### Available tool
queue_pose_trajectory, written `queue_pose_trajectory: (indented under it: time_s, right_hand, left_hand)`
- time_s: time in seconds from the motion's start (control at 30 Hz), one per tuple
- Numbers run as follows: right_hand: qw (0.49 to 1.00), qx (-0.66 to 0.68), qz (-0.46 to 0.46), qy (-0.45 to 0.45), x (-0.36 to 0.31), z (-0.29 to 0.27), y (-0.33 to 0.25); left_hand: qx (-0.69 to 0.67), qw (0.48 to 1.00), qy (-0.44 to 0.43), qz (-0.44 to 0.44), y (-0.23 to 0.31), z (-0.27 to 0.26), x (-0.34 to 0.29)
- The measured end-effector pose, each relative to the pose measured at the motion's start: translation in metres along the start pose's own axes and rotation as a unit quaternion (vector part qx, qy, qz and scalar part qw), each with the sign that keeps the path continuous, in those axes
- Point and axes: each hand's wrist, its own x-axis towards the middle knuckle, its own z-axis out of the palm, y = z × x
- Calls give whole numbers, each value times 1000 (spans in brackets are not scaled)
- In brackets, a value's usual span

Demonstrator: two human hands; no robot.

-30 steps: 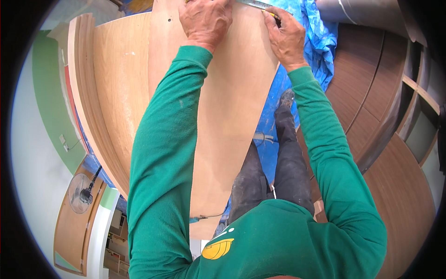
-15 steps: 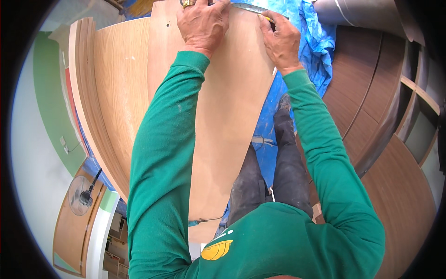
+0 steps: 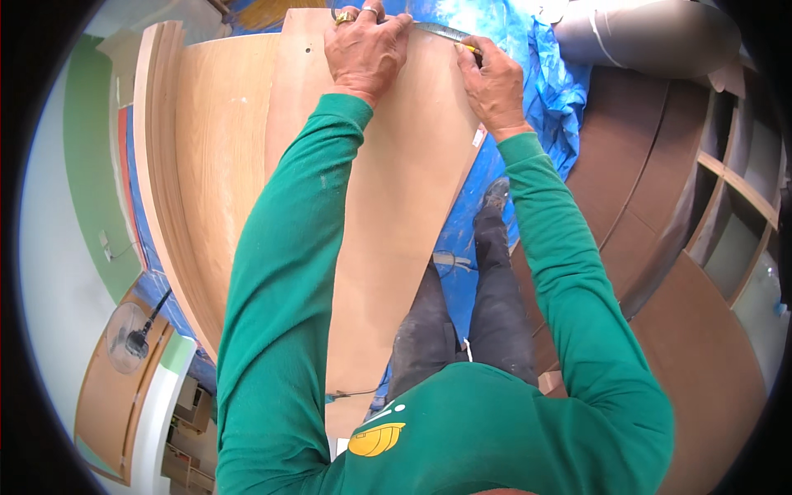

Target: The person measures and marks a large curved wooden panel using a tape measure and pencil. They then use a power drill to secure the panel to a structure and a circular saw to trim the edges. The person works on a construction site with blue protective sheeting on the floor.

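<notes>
A pale plywood panel (image 3: 400, 214), narrowing toward me, lies on a wider wood-grained board. At its far end my left hand (image 3: 367, 51) rests palm down with fingers closed over one end of a silver tape measure blade (image 3: 441, 31). The blade runs rightward near the panel's far edge toward my right hand (image 3: 493, 87). That hand is closed, thumb and fingers pinching a thin yellow stick, apparently a pencil (image 3: 473, 49), at the blade's right end. My left fingertips are partly hidden.
The wood-grained board (image 3: 219, 124) has a thick layered edge (image 3: 161, 124) on the left. Blue sheeting (image 3: 549, 99) covers the floor. Dark brown panels (image 3: 627, 157) and a grey roll (image 3: 660, 37) lie right. A fan (image 3: 129, 337) stands lower left.
The whole view has shifted slightly, so the panel's far end and the grey roll show more. Both hands keep their places along the tape blade; the right fingers have moved slightly.
</notes>
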Motion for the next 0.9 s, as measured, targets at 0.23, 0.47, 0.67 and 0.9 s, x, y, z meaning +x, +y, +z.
queue_pose_trajectory:
  time_s: [0.23, 0.47, 0.67, 0.9]
  right_hand:
    - [996, 33, 26, -78, -71, -58, -32]
    - [943, 111, 243, -199, -241, -145, -63]
    - [893, 126, 77, -425, -240, -164, -111]
    - [797, 54, -138, -585, -142, -42, -161]
  left_hand:
    - [-93, 995, -21, -44, -11, 0, -8]
    - [-564, 680, -126, -451, 35, -123, -161]
    - [-539, 512, 1, -668, -21, -240, -367]
    - [-73, 704, 152, -690, -138, -200, -500]
